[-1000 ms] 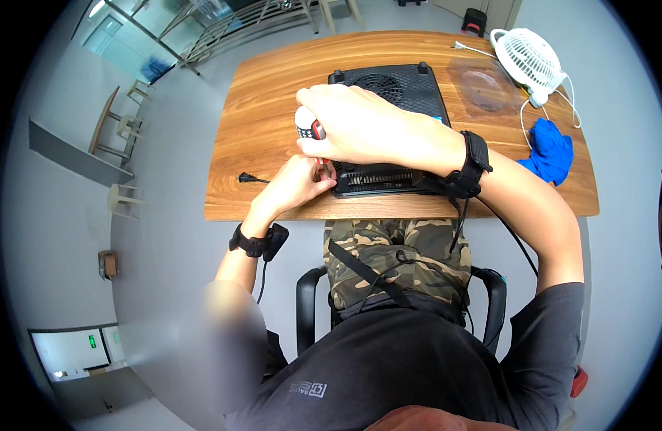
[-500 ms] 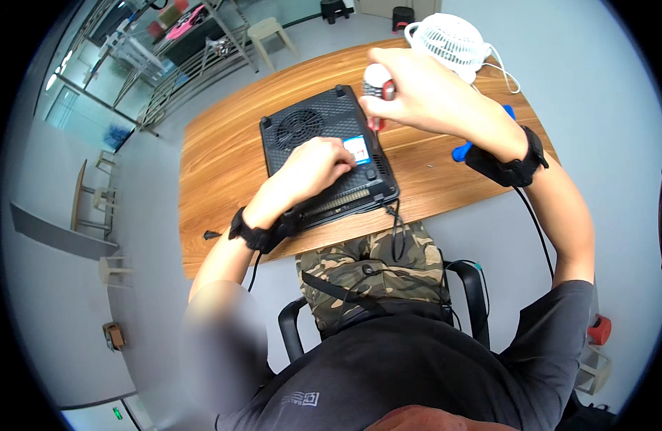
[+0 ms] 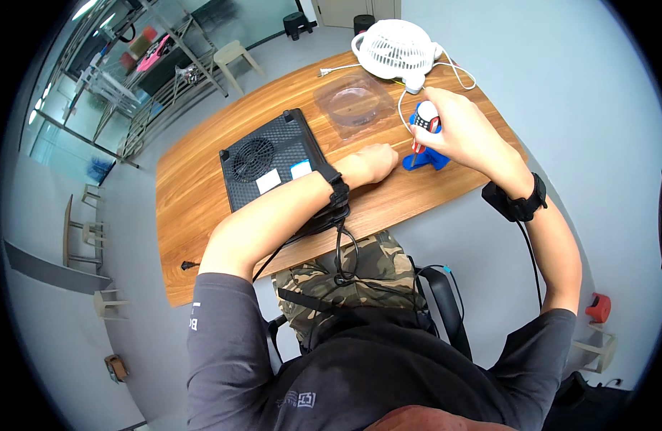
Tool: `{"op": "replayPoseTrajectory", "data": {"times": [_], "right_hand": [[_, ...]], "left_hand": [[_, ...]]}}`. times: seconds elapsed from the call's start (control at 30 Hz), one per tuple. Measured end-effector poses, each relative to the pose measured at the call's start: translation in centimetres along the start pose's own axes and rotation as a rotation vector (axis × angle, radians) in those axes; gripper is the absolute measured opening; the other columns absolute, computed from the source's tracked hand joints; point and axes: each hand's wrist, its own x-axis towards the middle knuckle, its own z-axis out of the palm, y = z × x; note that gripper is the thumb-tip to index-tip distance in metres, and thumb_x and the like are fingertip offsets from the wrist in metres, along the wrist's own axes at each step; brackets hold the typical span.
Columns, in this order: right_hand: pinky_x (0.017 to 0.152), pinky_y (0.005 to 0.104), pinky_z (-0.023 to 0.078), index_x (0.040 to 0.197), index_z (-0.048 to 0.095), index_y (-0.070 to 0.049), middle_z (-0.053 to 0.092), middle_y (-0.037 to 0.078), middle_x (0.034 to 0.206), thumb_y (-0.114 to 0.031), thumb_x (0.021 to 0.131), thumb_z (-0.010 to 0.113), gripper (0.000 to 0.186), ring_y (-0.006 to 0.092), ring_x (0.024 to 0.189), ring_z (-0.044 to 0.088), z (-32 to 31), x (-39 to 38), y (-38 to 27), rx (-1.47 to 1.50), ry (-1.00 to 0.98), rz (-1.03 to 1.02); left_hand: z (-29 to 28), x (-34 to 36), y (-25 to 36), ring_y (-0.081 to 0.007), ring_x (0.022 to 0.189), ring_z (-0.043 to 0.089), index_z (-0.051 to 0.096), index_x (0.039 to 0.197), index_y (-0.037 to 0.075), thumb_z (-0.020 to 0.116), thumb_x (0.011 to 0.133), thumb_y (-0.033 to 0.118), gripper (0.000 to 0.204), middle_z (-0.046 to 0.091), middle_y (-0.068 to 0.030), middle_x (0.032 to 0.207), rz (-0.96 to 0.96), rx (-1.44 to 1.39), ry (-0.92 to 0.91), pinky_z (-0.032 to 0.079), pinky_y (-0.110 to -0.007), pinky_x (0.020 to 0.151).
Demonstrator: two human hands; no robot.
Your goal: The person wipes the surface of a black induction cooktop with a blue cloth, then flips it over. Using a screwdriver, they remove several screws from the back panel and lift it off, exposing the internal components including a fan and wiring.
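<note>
My right hand (image 3: pixel 457 133) grips a screwdriver (image 3: pixel 429 115) by its white, black and red handle, with the shaft pointing down. Its tip is at a blue plastic piece (image 3: pixel 426 161) with arm-like parts, on the right of the table. Just left of that piece, my left hand (image 3: pixel 374 164) rests low over the tabletop with its fingers curled; whether anything is in them is hidden. A black panel-like device (image 3: pixel 273 142) with a round fan grille and two labels lies flat left of my left hand, partly under my forearm.
A white fan (image 3: pixel 397 50) with its cord stands at the far right of the wooden table (image 3: pixel 191 187). Before it lies a clear plastic tray (image 3: pixel 354 108). A small black plug (image 3: pixel 189 265) is near the left edge. Black cables (image 3: pixel 343 241) hang over the front edge.
Both hands have moved right, away from the black device. The screwdriver has come down to the blue piece. My left hand has left the device's label area. The clear tray now shows.
</note>
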Motion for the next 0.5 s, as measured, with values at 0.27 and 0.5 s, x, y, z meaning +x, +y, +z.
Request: {"op": "replayPoseTrajectory", "data": {"times": [0.27, 0.5], "right_hand": [[0.078, 0.0469, 0.055, 0.097, 0.058, 0.003, 0.067, 0.024, 0.096, -0.026, 0.085, 0.069, 0.033, 0.0404, 0.088, 0.068, 0.6, 0.7, 1.5, 0.003, -0.008, -0.022], [0.079, 0.0445, 0.055, 0.099, 0.059, 0.003, 0.069, 0.023, 0.095, -0.023, 0.086, 0.072, 0.032, 0.0392, 0.089, 0.069, 1.1, 1.3, 1.3, -0.024, 0.011, -0.045]], "left_hand": [[1.0, 0.4, -0.7, -0.0373, 0.082, 0.072, 0.075, 0.085, 0.004, 0.071, 0.082, 0.006, 0.006, 0.074, -0.0197, 0.086, -0.009, -0.086, 0.012, 0.056, -0.045, 0.072], [1.8, 0.6, -1.4, -0.0359, 0.082, 0.071, 0.074, 0.091, 0.005, 0.073, 0.080, 0.005, 0.011, 0.074, -0.0169, 0.085, 0.047, -0.113, -0.004, 0.055, -0.045, 0.071]]}}
